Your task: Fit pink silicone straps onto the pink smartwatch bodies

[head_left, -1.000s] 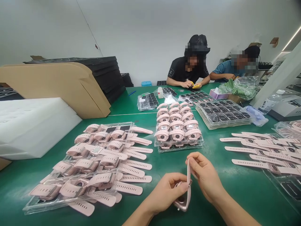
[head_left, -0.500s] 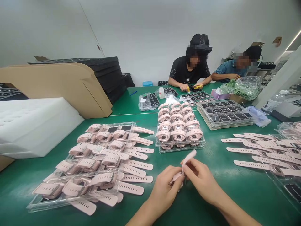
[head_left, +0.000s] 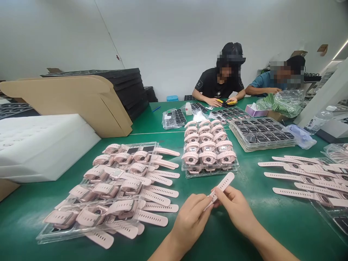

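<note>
Both hands grip one pale pink watch strap (head_left: 225, 182) above the green table. My left hand (head_left: 193, 214) is closed around its lower end, and the fingers hide most of that part; whether a watch body sits there I cannot tell. My right hand (head_left: 234, 203) pinches the strap farther up with thumb and fingers, and its holed tip points up and right. Just beyond the hands stands a clear tray stack (head_left: 187, 174) full of pink smartwatches (head_left: 208, 158) with looped straps. To the left lie trays of more pink smartwatches (head_left: 123, 208), several straps sticking out rightward.
Pink watches with straight straps (head_left: 307, 178) lie at the right. Behind them are stacked trays of dark watch faces (head_left: 262, 131) and a water bottle (head_left: 320, 119). White foam (head_left: 49, 148) and cardboard (head_left: 89, 98) stand at the left. Two people (head_left: 221, 85) sit across the table.
The strap between my hands has turned from curled and upright to flatter, with its holes facing me. My right thumb has shifted along it. The view has moved slightly.
</note>
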`<state>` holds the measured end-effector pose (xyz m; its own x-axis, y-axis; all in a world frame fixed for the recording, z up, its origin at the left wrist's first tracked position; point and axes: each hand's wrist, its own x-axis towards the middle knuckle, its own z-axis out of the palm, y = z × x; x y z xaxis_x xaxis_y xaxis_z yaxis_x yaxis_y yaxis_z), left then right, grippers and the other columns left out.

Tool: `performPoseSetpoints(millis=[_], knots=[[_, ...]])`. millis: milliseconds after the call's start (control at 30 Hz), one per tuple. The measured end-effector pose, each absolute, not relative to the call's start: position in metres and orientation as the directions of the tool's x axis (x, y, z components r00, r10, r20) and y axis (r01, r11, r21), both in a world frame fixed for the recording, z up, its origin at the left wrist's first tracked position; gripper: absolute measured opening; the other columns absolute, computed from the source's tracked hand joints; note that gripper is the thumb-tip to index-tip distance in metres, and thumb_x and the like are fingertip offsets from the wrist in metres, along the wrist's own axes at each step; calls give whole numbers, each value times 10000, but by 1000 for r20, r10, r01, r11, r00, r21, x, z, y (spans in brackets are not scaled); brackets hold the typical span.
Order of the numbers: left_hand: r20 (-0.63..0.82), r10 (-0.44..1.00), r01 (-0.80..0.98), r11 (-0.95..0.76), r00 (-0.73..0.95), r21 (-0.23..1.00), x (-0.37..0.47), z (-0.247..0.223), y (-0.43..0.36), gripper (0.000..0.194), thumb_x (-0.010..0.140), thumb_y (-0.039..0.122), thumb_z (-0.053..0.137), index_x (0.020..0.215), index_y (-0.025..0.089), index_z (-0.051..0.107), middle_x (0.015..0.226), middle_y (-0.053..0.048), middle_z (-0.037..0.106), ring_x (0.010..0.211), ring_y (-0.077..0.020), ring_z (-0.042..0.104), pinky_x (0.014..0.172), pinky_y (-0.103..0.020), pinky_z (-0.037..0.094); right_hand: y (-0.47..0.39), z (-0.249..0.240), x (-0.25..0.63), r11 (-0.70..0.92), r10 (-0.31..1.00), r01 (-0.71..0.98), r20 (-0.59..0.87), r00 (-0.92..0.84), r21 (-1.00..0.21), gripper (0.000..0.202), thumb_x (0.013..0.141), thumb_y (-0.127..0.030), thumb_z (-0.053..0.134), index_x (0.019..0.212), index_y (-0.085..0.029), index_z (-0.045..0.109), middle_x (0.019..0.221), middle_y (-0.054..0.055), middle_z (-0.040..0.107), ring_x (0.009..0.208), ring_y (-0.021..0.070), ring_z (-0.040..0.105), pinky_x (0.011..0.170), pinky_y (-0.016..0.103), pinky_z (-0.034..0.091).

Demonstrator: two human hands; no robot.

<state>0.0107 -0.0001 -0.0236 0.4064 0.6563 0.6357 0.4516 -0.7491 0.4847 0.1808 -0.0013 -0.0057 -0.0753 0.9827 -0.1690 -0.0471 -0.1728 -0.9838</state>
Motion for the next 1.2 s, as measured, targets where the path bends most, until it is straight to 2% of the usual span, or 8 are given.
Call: performPoseSetpoints(millis=[300, 533, 633, 700, 733, 833, 967, 1200], knots=[[590, 635, 549, -758, 498, 352, 8, -20, 3, 253, 951, 87, 476, 1096, 184, 660, 758, -46, 663, 635, -164, 527, 590, -269, 461, -5, -7, 179, -71, 996, 73, -74, -46, -995, 503, 903, -612, 542, 899, -165, 771, 731, 47, 674, 682, 201, 607, 648, 306, 482], [550, 684, 485, -728, 479, 484, 7, -20, 1, 266, 948, 121, 489, 1093, 211, 693, 819, -65, 707, 675, -177, 571, 635, -284, 485, -5, -9, 181, -22, 997, 169, -34, -70, -985, 507, 957, -569, 467, 907, -181, 789, 723, 51, 648, 663, 201, 595, 645, 319, 482], [368, 867, 392, -484, 337, 782, 10, -16, 0, 189, 927, 186, 552, 999, 218, 724, 869, -69, 735, 756, -192, 628, 706, -298, 502, -6, -8, 182, 58, 979, 205, 15, -205, -977, 344, 964, -456, 513, 1064, -247, 768, 965, 70, 661, 840, 226, 617, 758, 335, 504], [105, 959, 190, -159, 264, 969, 12, -13, 1, 134, 905, 262, 605, 899, 193, 719, 833, -63, 727, 741, -187, 636, 672, -282, 502, -7, -7, 182, 102, 961, 225, 38, -273, -969, 325, 934, -343, 580, 1241, -311, 682, 1072, 59, 644, 938, 233, 604, 843, 352, 497], [-12, 967, 66, -5, 254, 998, 13, -12, 2, 136, 889, 296, 635, 882, 180, 706, 808, -55, 716, 721, -178, 631, 643, -265, 496, -7, -6, 182, 112, 960, 247, 40, -277, -963, 380, 911, -291, 605, 1287, -327, 647, 1067, 51, 642, 944, 233, 597, 859, 358, 492], [-132, 964, -221, 184, 230, 958, 13, -11, 8, 221, 833, 355, 726, 908, 159, 656, 816, -41, 698, 717, -153, 618, 628, -232, 487, -6, -4, 183, 73, 974, 313, 0, -227, -947, 393, 863, -194, 612, 1236, -306, 665, 952, 35, 645, 884, 226, 586, 832, 360, 484], [-133, 962, -297, 202, 238, 933, 12, -13, 11, 305, 831, 376, 750, 992, 150, 623, 892, -64, 700, 788, -163, 632, 694, -249, 497, -7, 1, 182, 15, 974, 316, -57, -217, -949, 328, 845, -159, 588, 1137, -287, 666, 947, 21, 641, 884, 217, 583, 828, 347, 478], [-72, 871, -317, 253, 487, 914, 20, -10, -5, 387, 829, 422, 740, 1081, 163, 600, 1060, -108, 658, 980, -234, 619, 817, -312, 499, -9, 3, 182, -55, 948, 93, -82, -308, -994, 227, 952, -440, 549, 995, -221, 593, 673, -45, 544, 592, 137, 556, 551, 241, 458]])
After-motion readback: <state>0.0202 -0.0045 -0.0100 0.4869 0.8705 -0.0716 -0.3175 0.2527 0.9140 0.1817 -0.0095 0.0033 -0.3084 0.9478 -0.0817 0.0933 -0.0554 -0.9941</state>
